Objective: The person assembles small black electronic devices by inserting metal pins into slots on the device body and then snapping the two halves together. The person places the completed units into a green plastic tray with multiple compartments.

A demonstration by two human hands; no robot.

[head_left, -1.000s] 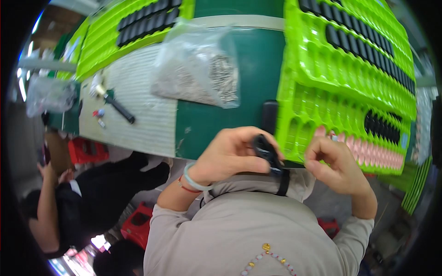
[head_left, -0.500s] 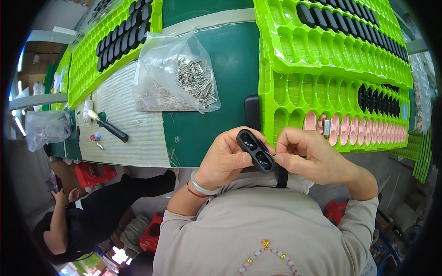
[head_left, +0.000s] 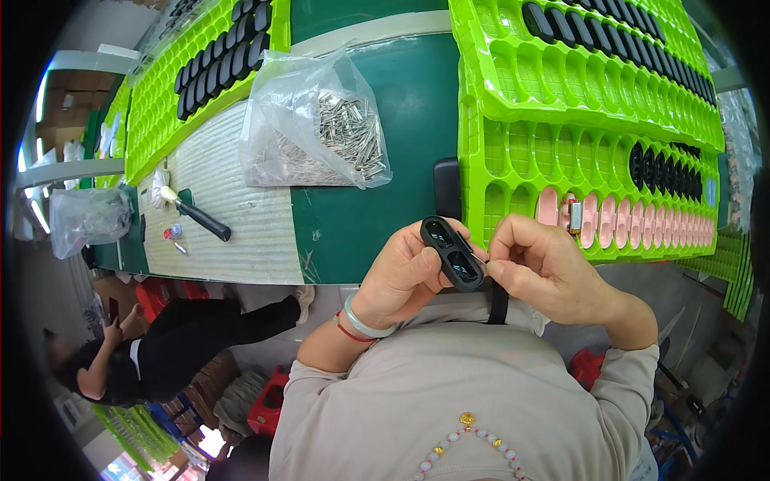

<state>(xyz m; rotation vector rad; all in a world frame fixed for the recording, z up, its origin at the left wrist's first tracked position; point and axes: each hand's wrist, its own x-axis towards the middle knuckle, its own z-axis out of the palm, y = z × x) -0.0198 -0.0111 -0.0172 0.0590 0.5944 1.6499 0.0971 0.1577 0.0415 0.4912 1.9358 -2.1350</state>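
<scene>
My left hand [head_left: 405, 274] is wrapped round a black oval case piece [head_left: 451, 255] with two glossy rounded hollows, its thumb along the near side. The piece is tilted, hollows facing up, above the table's front edge. Against its right edge, my right hand [head_left: 539, 268] has thumb and forefinger pinched together on a thin metal pin [head_left: 480, 258], mostly hidden by the fingertips. Beyond my hands, an open clear plastic bag [head_left: 281, 120] holds many small silvery metal pins [head_left: 353, 140]. A black case part [head_left: 447, 186] lies beside the green trays.
Stacked green moulded trays [head_left: 513, 148] at right hold black cases [head_left: 593, 32] and pink shells [head_left: 589, 220]. Another green tray [head_left: 152, 128] with black cases stands far left. A black-handled tool [head_left: 200, 218] lies on a ribbed mat [head_left: 257, 232]. A person [head_left: 184, 345] is at lower left.
My hands and the case piece have shifted slightly right in view, still together. The whole table view has shifted a little. The other person's position at left has changed.
</scene>
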